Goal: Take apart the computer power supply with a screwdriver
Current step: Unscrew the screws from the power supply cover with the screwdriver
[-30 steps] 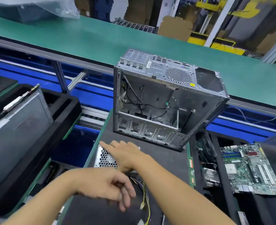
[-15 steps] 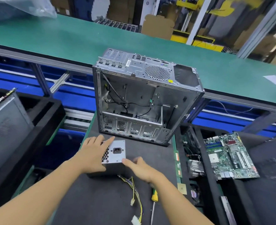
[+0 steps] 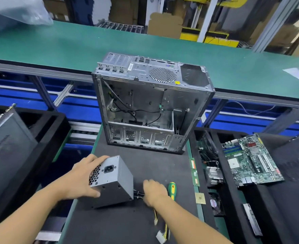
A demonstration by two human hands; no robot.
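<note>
Supply point(image 3: 112, 180) still whole near the worktop's point(image 3: 127, 224) front: left hand point(image 3: 82, 178) grips it, right hand point(image 3: 154, 191) pinches its cables point(image 3: 139, 195), screwdriver point(image 3: 172, 190) untouched.

One power supply point(image 3: 112, 180), one screwdriver point(image 3: 172, 190), one case point(image 3: 150, 103), one motherboard point(image 3: 252, 159).

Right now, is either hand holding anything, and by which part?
The left hand grips the power supply by its vented end; the right hand holds its cable bundle at the casing.
</note>
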